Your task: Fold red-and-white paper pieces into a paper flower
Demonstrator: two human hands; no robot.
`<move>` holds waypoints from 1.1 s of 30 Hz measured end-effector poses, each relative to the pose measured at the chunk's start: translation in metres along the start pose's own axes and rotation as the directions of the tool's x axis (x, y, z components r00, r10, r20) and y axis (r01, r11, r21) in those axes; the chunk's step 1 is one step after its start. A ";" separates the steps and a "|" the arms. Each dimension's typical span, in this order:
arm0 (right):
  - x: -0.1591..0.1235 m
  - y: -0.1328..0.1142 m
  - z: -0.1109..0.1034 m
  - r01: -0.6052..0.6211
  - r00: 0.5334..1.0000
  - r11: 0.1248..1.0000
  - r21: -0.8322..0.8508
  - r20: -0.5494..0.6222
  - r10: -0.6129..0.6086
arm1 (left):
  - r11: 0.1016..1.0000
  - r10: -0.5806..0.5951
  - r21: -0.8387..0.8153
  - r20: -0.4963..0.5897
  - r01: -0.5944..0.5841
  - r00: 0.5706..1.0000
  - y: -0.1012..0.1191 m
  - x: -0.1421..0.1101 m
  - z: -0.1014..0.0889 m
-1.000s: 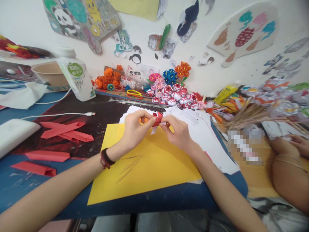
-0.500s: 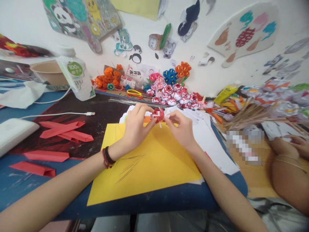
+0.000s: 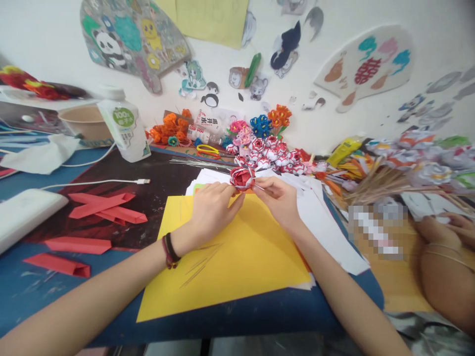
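A red and white paper flower (image 3: 242,178) is held up above the far edge of a yellow paper sheet (image 3: 237,252), its opening turned toward me. My left hand (image 3: 215,205) grips its lower left side, fingers curled and partly hidden behind the bloom. From the right, my right hand (image 3: 276,198) pinches the flower's edge between thumb and fingertips. Thin wires (image 3: 200,264) lie on the yellow sheet near my left wrist. Folded red paper pieces (image 3: 102,205) rest on the dark mat to the left.
Finished red-white flowers (image 3: 272,153) are heaped at the wall. A white bottle (image 3: 124,126), a power bank (image 3: 27,217) and a cable stand or lie left. White papers (image 3: 322,222) spread under the yellow sheet. Another person's arm (image 3: 445,262) is at the far right, near bundled sticks (image 3: 371,180).
The flower has been turned so its open face shows instead of its zigzag-patterned side. Both hands stay on it, the left rolled over more. The camera view has shifted slightly.
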State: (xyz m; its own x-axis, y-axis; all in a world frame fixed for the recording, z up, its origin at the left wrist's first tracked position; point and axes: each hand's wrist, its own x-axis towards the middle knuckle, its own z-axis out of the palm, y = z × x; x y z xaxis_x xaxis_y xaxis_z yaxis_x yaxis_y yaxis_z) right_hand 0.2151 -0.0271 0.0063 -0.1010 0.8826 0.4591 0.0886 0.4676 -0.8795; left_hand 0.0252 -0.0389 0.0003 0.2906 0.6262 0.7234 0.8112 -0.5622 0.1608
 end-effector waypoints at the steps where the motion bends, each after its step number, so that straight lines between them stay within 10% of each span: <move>1: 0.000 0.001 -0.001 -0.005 1.000 1.000 0.013 0.006 0.005 | 1.000 0.007 0.018 0.001 -0.007 1.000 0.000 0.000 0.001; 14: 0.006 0.009 -0.008 -0.037 0.996 0.995 -0.098 0.081 0.045 | 0.967 0.177 0.208 -0.150 -0.144 0.973 -0.014 0.003 0.005; 19: 0.013 0.001 -0.019 -0.104 0.988 0.994 -0.015 -0.115 0.102 | 0.971 0.141 0.210 -0.141 -0.110 0.980 -0.022 0.005 0.006; 24: 0.012 -0.002 -0.012 -0.246 0.962 0.966 0.079 0.141 0.233 | 0.984 0.097 0.162 -0.152 -0.072 0.984 -0.026 0.004 0.008; 29: 0.000 0.007 -0.005 0.032 0.996 0.951 -0.308 0.084 -0.006 | 0.989 0.093 0.128 -0.102 -0.080 0.990 -0.027 0.004 0.010; 33: -0.005 0.010 -0.008 0.351 0.929 0.675 -0.649 0.151 -0.338 | 0.998 0.041 0.052 -0.163 -0.032 0.986 -0.020 0.008 0.005</move>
State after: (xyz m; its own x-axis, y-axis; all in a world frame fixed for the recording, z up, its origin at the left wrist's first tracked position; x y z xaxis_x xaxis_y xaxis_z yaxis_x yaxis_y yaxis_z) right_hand 0.2243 -0.0263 -0.0039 -0.2739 0.6548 0.7044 0.6678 0.6565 -0.3507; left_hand 0.0136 -0.0206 -0.0003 0.2366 0.5063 0.8293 0.8268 -0.5532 0.1019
